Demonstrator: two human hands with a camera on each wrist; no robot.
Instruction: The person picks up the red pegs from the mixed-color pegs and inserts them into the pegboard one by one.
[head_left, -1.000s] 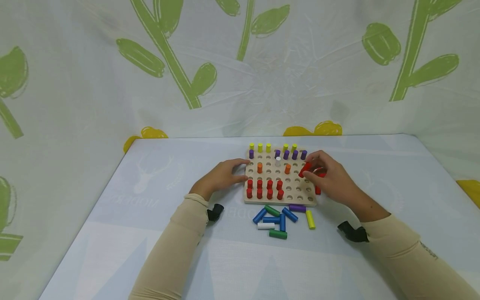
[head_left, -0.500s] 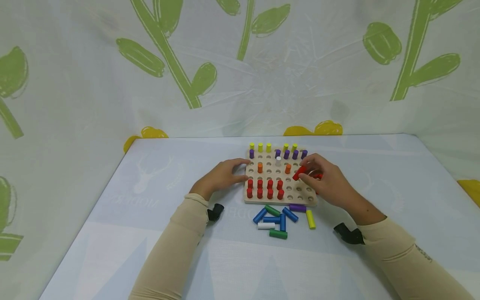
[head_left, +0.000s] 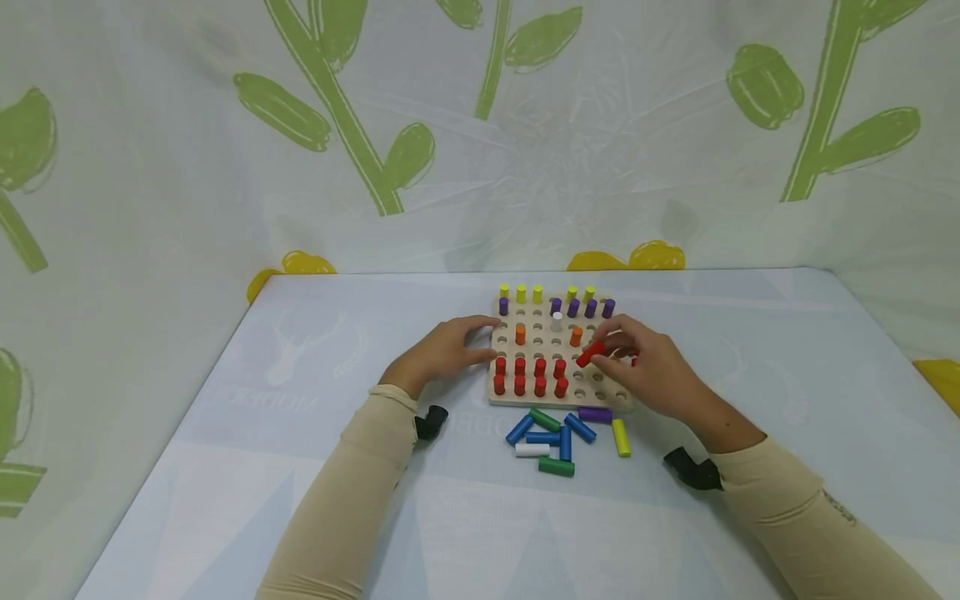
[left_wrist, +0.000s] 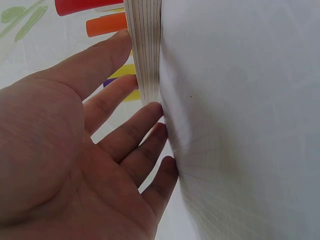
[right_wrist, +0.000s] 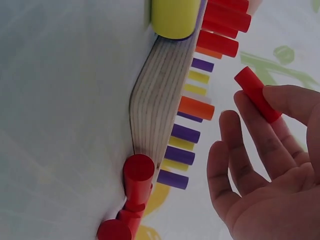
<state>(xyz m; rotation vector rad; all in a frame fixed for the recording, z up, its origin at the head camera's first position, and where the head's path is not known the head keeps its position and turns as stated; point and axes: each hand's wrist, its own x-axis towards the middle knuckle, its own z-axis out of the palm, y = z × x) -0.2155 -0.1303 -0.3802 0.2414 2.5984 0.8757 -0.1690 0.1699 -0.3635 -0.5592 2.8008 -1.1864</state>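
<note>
1. Key relation, at a guess: the red peg (head_left: pixel 591 353) hangs over the pegboard (head_left: pixel 555 403), clear of its face, and its long axis is slanted – out of line w/ the standing red pegs (head_left: pixel 560 369), which are upright.
2. Direction: in the head view its free end points down-left, toward the R end of those rows; bare holes (head_left: pixel 598 377) lie just below and to the right.
3. Other end runs up-right into the R hand (head_left: pixel 645 367), def. the nearer hand. Peg sits at the tips of the fingers (right_wrist: pixel 257 127), beyond the palm.
4. R grip: thumb and fingers closed to the peg's thickness, pinching it by the side; the remaining fingers are loosely bent, w/ no other peg visible in them.
5. L hand (head_left: pixel 444 354) is well apart from the peg, at the board's L edge: thumb and fingers spread, approx. straight, touching the edge, gripping no peg.
6. Right wrist view, same story – peg tilted vs. the standing ones. Spare red pegs (right_wrist: pixel 138 177) are by the board's R side, on the table (head_left: pixel 465 533).
</note>
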